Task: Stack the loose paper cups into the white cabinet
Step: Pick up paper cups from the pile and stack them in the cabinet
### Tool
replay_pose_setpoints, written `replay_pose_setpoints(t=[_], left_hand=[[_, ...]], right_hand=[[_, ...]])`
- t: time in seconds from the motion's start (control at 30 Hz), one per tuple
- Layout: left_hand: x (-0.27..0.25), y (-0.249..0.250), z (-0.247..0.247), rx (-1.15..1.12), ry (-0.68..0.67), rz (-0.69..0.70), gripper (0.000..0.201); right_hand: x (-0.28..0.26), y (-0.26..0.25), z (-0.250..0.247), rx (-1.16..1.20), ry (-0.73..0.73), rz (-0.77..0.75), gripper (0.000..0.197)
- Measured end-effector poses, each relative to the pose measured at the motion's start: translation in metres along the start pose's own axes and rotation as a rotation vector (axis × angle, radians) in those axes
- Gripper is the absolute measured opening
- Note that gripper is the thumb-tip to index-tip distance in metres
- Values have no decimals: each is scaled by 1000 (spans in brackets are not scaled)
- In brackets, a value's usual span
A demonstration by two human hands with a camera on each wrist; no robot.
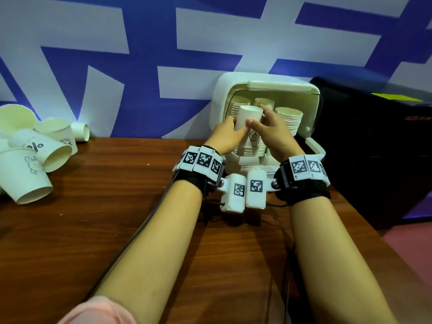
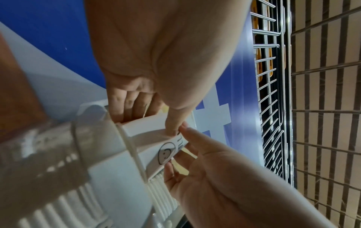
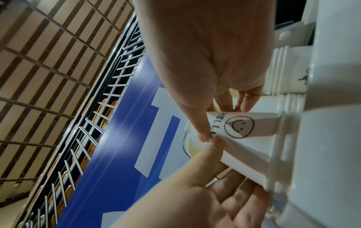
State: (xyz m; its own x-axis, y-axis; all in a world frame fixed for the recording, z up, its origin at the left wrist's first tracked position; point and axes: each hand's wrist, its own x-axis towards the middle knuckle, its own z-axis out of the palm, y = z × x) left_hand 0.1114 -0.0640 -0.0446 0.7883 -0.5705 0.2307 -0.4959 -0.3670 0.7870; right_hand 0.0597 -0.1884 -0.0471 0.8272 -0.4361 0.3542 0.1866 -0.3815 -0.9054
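The white cabinet point(image 1: 301, 90) stands open at the back of the table, with several stacks of paper cups point(image 1: 289, 120) inside. A white paper cup point(image 1: 247, 116) with a smiley print point(image 3: 240, 128) sits at the top of the front middle stack. My left hand point(image 1: 233, 130) grips it from the left, thumb point(image 2: 175, 121) on the near side. My right hand point(image 1: 261, 119) grips it from the right, thumb point(image 3: 199, 123) touching the left thumb. The cup's lower end is hidden behind my hands. Loose paper cups point(image 1: 35, 157) lie in a heap at the table's far left.
A wooden table point(image 1: 117, 206) runs under my forearms. A black box point(image 1: 374, 141) stands right beside the cabinet. The cabinet's lowered door point(image 1: 315, 146) juts toward me at the right. A blue and white wall point(image 1: 140, 66) closes off the back.
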Motion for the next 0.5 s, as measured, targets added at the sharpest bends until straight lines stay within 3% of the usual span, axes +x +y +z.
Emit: replay_pose_setpoints(t=[0.13, 0.5], left_hand=[[-1, -1, 6, 20, 41, -27, 52], [3, 1, 8, 50, 22, -54, 51]], right_hand=[[0, 4, 1, -62, -17, -20, 30], [-2, 0, 1, -94, -5, -29, 25]])
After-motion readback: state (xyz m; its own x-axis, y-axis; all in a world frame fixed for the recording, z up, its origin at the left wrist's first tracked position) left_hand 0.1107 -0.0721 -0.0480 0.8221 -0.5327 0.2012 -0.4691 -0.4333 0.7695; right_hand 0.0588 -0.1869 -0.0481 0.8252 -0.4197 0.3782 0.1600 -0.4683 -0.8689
